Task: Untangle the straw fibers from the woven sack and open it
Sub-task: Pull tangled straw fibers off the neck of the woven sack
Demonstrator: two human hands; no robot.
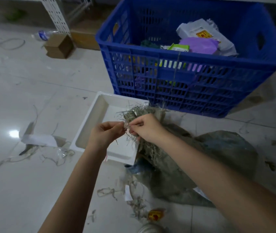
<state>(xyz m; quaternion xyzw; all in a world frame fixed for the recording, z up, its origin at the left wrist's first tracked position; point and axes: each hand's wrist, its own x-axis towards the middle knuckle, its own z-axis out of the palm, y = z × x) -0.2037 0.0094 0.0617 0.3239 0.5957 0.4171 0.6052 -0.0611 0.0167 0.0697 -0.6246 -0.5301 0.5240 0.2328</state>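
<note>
A grey-green woven sack (218, 153) lies on the tiled floor in front of me, its gathered mouth lifted toward the middle of the view. Frayed straw fibers (134, 113) stick out in a tangle from that mouth. My right hand (146, 129) grips the bunched top of the sack, fingers closed around fibers. My left hand (106, 134) sits just left of it, pinching a thin strand between thumb and fingers. The two hands nearly touch.
A white shallow tray (91, 125) lies under my hands. A blue plastic crate (192, 64) with packets stands behind. Loose fibers and paper scraps (38, 148) litter the floor at left and near me. A small cardboard box (59, 46) sits far left.
</note>
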